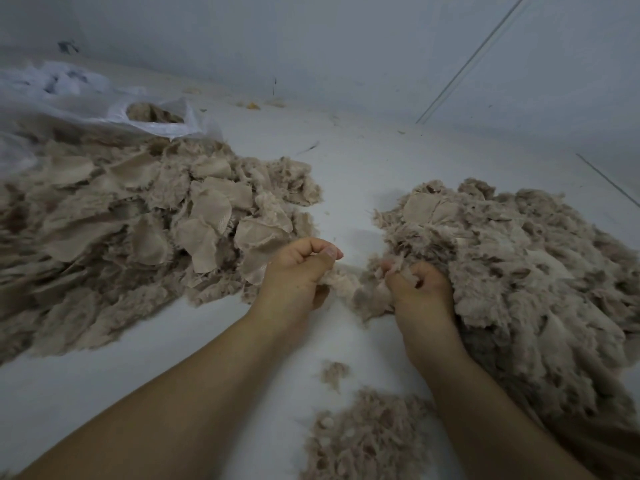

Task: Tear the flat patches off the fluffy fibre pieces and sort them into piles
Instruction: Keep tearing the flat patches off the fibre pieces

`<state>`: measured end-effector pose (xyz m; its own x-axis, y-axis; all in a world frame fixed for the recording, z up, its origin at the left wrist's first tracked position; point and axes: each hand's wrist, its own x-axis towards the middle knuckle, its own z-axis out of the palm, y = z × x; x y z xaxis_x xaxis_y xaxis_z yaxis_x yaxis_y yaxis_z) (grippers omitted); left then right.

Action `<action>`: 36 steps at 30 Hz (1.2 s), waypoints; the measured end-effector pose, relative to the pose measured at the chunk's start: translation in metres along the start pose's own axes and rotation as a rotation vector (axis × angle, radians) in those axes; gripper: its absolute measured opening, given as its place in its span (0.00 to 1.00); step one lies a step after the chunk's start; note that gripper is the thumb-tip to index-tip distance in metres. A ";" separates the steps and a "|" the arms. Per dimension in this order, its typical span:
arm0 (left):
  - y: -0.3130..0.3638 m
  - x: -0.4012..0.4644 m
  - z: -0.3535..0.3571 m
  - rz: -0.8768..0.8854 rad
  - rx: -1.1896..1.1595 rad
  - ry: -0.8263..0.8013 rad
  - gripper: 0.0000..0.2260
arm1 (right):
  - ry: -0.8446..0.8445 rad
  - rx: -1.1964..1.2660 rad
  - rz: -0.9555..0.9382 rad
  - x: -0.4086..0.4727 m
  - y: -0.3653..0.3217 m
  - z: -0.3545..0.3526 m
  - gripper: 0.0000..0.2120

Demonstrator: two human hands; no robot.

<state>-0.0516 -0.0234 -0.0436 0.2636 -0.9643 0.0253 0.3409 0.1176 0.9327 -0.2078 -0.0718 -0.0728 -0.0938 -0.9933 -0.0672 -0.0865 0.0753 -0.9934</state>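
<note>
Beige fibre is what I see nearly everywhere on the white floor [363, 161]. At the far left edge a translucent plastic bag [104, 102] lies slumped, with more of the tan fluff showing in its mouth. In front of it a wide left pile [138, 230] spreads out, with many flat woven patches [211, 206] lying on top of its fluff. Near the middle, my left hand [298, 271] has its fingers curled and its thumb pressed down, pinching one end of a fluffy fibre piece [349, 285] that stretches between both hands. My right hand [419, 289] grips the other end, fingers clamped into the fluff, right against the edge of the right pile [519, 271], which is mostly loose fluff with a flat patch or two near its far side. A smaller heap of fluff [363, 438] lies at the near edge, between my forearms.
</note>
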 end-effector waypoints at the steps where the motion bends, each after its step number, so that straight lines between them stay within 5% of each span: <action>1: -0.001 0.001 0.000 0.011 -0.003 -0.002 0.09 | -0.015 0.000 -0.022 -0.001 -0.002 0.000 0.04; 6: -0.008 0.000 0.002 0.107 0.173 0.016 0.09 | -0.057 0.054 -0.105 -0.009 -0.010 0.001 0.13; 13: -0.017 -0.005 0.008 0.621 0.870 -0.039 0.14 | -0.224 0.077 -0.241 -0.023 -0.021 0.006 0.17; 18: -0.018 -0.009 0.006 0.712 0.945 -0.146 0.23 | -0.251 0.072 -0.207 -0.022 -0.022 0.005 0.15; 23: -0.012 -0.013 0.011 0.457 0.586 -0.055 0.14 | -0.224 0.084 -0.112 -0.019 -0.019 0.003 0.17; 27: -0.012 -0.005 0.010 0.208 0.651 -0.048 0.06 | -0.239 0.117 -0.077 -0.020 -0.022 0.003 0.21; 36: -0.009 -0.007 0.011 0.084 0.420 -0.109 0.08 | -0.278 0.101 -0.101 -0.023 -0.022 0.004 0.13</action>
<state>-0.0667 -0.0208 -0.0479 0.1704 -0.9775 0.1242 -0.0801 0.1119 0.9905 -0.2002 -0.0511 -0.0496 0.1868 -0.9821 0.0236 0.0189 -0.0204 -0.9996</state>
